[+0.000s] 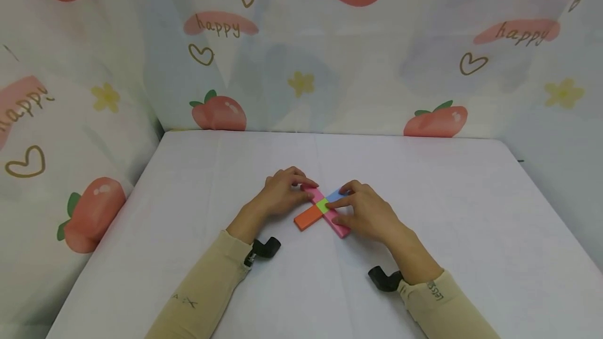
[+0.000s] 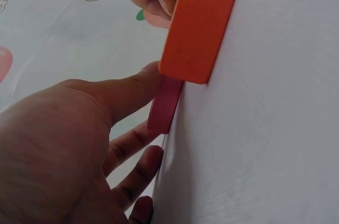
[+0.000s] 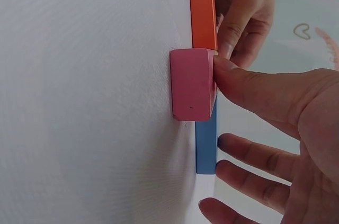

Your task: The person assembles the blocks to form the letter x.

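On the white table lies a flat cross of coloured blocks. A green block [image 1: 322, 205] is at its middle, with an orange block [image 1: 308, 217], a blue block [image 1: 335, 195] and two pink blocks around it. My left hand [image 1: 285, 191] holds the far pink block [image 1: 311, 190], thumb on its near side and a finger over its far end. Over the right side of the cross, my right hand [image 1: 369, 212] rests its thumb on the near pink block [image 3: 190, 85]. Its forefinger touches the green block, and other fingertips meet the blue block [image 3: 206, 150].
The white table [image 1: 188, 182] runs back to a fruit-printed cloth [image 1: 301, 41], which also hangs at the sides. Each wrist carries a black camera mount, the left one [image 1: 267, 248] and the right one [image 1: 383, 279], low over the table.
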Available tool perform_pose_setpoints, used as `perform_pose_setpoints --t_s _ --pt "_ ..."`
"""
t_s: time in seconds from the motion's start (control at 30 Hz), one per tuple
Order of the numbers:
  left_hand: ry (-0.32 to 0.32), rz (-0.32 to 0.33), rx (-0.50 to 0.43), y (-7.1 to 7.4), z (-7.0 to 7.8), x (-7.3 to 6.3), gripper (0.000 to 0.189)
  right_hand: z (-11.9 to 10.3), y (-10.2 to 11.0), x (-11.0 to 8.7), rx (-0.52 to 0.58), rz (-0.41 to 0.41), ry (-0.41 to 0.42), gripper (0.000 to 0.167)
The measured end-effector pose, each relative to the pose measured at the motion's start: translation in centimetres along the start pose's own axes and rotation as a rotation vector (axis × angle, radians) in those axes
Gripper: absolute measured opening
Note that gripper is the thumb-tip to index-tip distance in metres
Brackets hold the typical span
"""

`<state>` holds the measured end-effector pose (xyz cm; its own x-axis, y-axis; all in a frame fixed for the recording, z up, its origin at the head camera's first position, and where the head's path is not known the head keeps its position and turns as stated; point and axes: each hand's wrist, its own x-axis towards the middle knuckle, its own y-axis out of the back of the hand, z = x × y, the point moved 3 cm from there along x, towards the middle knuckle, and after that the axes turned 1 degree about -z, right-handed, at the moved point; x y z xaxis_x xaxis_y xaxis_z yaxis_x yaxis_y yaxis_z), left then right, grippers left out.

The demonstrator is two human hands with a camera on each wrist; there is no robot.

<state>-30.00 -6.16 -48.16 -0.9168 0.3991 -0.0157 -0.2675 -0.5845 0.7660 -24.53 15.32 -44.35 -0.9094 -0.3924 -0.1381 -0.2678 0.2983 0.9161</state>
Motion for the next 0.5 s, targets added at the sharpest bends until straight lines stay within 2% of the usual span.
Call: perform_pose_setpoints --t_s 0.17,0.5 --pt "0.003 -0.007 -0.001 -0.24 -0.24 0.02 0.027 -0.01 -0.04 -0.07 0.002 -0.004 0.003 0.035" --pt "-0.039 0.002 -0.016 -0.10 -0.45 0.24 0.027 0.00 0.18 0.13 0.002 0.002 0.012 0.034"
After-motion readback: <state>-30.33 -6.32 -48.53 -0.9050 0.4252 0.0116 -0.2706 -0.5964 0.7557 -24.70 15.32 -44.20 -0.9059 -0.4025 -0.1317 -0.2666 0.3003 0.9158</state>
